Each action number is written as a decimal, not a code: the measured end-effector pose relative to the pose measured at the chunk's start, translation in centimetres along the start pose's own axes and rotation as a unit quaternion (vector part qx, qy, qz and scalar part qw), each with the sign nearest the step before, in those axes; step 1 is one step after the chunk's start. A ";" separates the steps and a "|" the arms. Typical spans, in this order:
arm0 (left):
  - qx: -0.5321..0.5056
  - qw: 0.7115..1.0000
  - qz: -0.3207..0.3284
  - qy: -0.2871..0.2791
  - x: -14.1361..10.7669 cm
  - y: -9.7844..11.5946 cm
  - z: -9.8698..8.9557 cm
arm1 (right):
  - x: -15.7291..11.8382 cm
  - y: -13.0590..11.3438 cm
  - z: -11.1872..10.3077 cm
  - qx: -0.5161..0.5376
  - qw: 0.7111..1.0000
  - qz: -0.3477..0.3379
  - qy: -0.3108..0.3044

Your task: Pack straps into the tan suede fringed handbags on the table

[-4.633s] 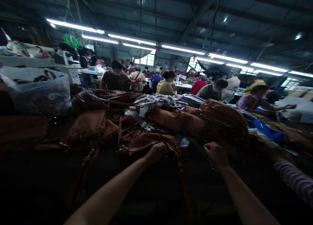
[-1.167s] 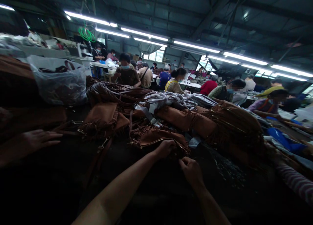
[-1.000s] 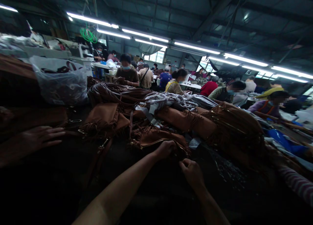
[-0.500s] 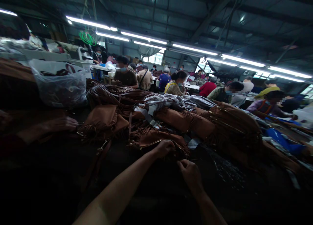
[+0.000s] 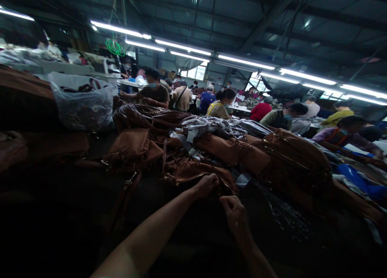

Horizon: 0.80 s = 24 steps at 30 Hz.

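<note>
Workroom (image 5: 193, 74), fringed bag (image 5: 199, 175) — left hand (image 5: 207, 186) still gripping, right hand (image 5: 234, 215) beside

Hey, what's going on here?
A person has their left hand closed on the top edge of a brown suede fringed handbag, and their right hand sits just below it, in shadow. More fringed handbags lie heaped around it, near a clear plastic bag with bags inside. Co-workers sit at long tables further back.
</note>
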<state>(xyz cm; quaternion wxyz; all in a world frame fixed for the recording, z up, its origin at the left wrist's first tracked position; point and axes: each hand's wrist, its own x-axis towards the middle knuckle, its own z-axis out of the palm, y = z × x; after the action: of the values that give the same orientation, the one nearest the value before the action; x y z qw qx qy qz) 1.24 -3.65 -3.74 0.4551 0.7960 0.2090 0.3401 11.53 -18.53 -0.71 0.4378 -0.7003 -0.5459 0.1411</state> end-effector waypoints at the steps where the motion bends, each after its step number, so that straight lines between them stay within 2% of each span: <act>1: -0.001 1.000 -0.002 0.004 0.0 0.0 0.0 | 0.5 -0.4 0.1 -0.026 0.999 -0.007 0.030; 4: -0.009 1.000 -0.012 0.024 -0.1 0.4 -0.2 | 2.7 -1.4 0.5 -0.045 0.997 -0.024 0.062; 7: -0.033 0.998 -0.018 0.049 -0.3 1.0 -0.4 | 4.9 -1.6 0.9 -0.077 0.994 -0.062 0.050; 10: -0.034 0.997 -0.019 0.072 -0.5 1.3 -0.7 | 6.2 -1.4 1.0 -0.173 0.978 -0.118 0.023; 16: -0.024 0.996 -0.013 0.083 -0.5 1.3 -0.7 | 6.6 -1.1 0.9 -0.281 0.950 -0.139 -0.013; 24: -0.033 0.995 -0.025 0.089 -0.5 1.5 -0.6 | 7.0 0.3 0.8 -0.239 0.952 -0.192 -0.022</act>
<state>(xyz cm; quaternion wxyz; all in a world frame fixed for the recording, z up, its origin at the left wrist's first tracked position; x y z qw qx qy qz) 0.51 -4.39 -2.36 0.4692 0.7415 0.2570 0.4050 13.69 -11.99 0.55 0.2649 -0.6631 -0.6971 -0.0651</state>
